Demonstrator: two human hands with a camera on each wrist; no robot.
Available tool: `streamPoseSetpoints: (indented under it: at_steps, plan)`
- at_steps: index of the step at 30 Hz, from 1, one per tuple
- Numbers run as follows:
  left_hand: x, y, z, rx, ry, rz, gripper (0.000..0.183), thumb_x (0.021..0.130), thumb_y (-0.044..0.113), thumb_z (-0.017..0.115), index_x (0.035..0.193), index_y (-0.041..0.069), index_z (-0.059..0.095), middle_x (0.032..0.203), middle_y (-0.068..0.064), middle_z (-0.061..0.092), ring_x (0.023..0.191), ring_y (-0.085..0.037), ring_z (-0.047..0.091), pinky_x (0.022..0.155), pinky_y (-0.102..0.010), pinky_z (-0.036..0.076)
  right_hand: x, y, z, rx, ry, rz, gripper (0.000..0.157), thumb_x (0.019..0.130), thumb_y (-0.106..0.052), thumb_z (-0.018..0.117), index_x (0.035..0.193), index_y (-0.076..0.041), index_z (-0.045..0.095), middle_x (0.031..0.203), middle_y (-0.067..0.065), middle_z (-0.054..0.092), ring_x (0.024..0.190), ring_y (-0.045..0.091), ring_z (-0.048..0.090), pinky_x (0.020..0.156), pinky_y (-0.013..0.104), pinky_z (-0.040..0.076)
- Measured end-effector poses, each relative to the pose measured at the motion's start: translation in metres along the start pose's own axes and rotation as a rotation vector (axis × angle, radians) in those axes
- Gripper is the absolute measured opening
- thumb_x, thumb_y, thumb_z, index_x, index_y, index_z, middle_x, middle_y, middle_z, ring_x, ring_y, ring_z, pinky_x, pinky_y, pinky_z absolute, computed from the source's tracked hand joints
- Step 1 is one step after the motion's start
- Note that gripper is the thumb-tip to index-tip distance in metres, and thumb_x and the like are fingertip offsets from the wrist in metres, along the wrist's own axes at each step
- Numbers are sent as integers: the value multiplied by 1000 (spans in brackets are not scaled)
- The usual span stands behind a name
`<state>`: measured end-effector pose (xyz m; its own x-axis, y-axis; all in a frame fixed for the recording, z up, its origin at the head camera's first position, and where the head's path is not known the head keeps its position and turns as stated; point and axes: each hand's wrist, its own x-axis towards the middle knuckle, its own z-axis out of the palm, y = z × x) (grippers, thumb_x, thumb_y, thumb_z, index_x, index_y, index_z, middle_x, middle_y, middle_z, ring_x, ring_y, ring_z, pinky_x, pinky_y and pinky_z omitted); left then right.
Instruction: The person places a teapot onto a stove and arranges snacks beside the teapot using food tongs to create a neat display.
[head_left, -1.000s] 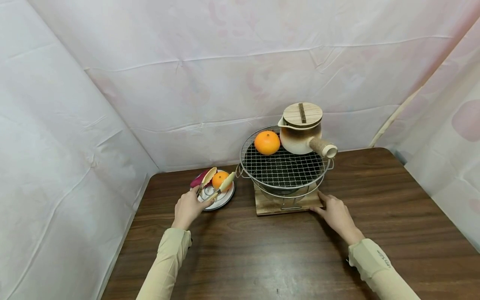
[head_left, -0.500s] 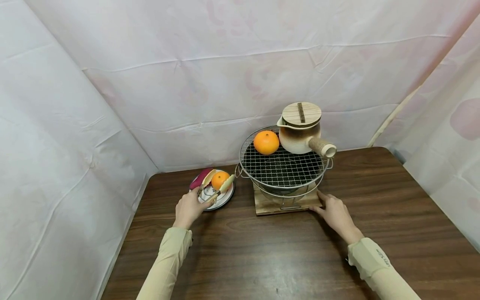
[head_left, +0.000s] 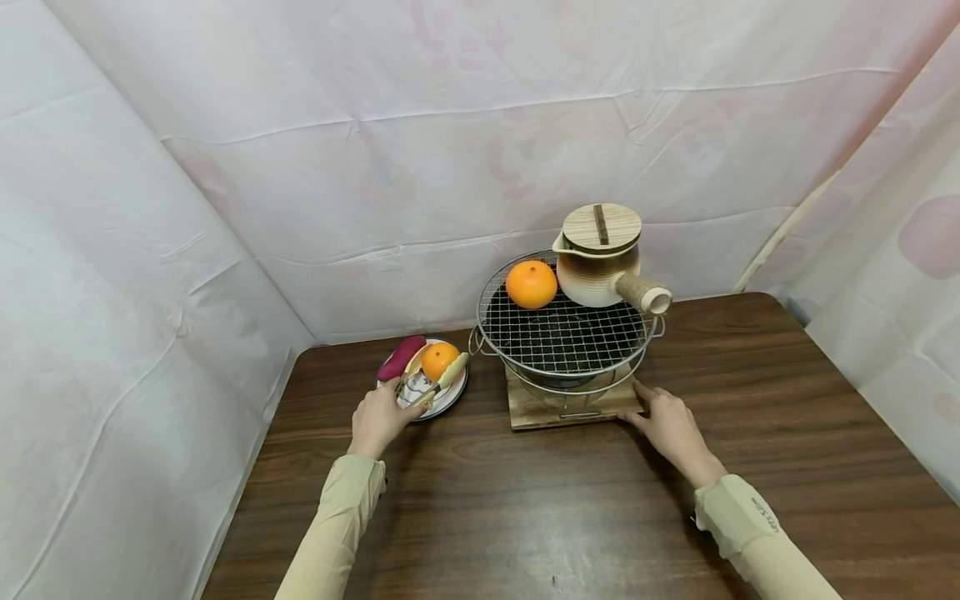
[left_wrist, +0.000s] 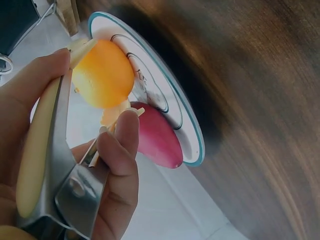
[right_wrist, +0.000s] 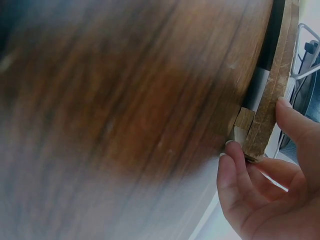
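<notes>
My left hand (head_left: 377, 419) holds a pair of metal tongs (left_wrist: 61, 145) with cream-coloured tips. The tips straddle an orange (head_left: 440, 362) on a white plate (left_wrist: 197, 156) with a dark teal rim. Beside the orange lies a purple-red sweet potato-like piece (head_left: 402, 357), and the left tip of the tongs passes between the two. My right hand (head_left: 673, 433) grips the front right corner of a wooden board (right_wrist: 272, 95), thumb on its face and fingers at its edge. On that board stands a round grill (head_left: 577, 354) with a wire mesh top.
A second orange (head_left: 531, 284) sits on the mesh's back left. Next to it is a ceramic pot (head_left: 592, 279) with a wooden lid (head_left: 602, 227), its wrapped handle pointing front right. The brown table (head_left: 517, 508) meets pale curtains (head_left: 375, 183) at the back and sides.
The tongs' left tip has moved right, nearer the orange, uncovering more of the purple-red piece. My right hand stays on the board's corner. The head view has shifted very slightly.
</notes>
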<state>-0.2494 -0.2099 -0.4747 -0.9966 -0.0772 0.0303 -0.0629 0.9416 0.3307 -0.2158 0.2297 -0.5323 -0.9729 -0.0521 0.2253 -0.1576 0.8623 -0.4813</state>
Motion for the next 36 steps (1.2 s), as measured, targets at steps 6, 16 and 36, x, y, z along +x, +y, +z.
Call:
streamPoseSetpoints:
  at_steps: [6,16,36]
  plan:
    - [-1,0,2,-4,-12,-6,71,74,47,78,131,10,58,102,-19,72,79,-32,67,59,-44,48,0,0,0,7,2,1,66,84,-30,73,132,10,52,117,31,63,106,48,61,82,58,49]
    - [-1,-2,4,-9,-10,-15,69,74,48,77,131,13,59,98,-18,71,72,-27,62,55,-41,45,0,-1,0,11,-3,2,65,84,-29,73,132,10,52,118,31,63,107,48,60,83,58,48]
    - [1,-2,-8,-19,31,4,75,77,50,75,136,8,54,104,-22,71,66,-26,61,52,-38,45,0,-2,-1,3,-10,6,66,84,-30,73,131,11,52,118,32,62,108,49,60,84,58,48]
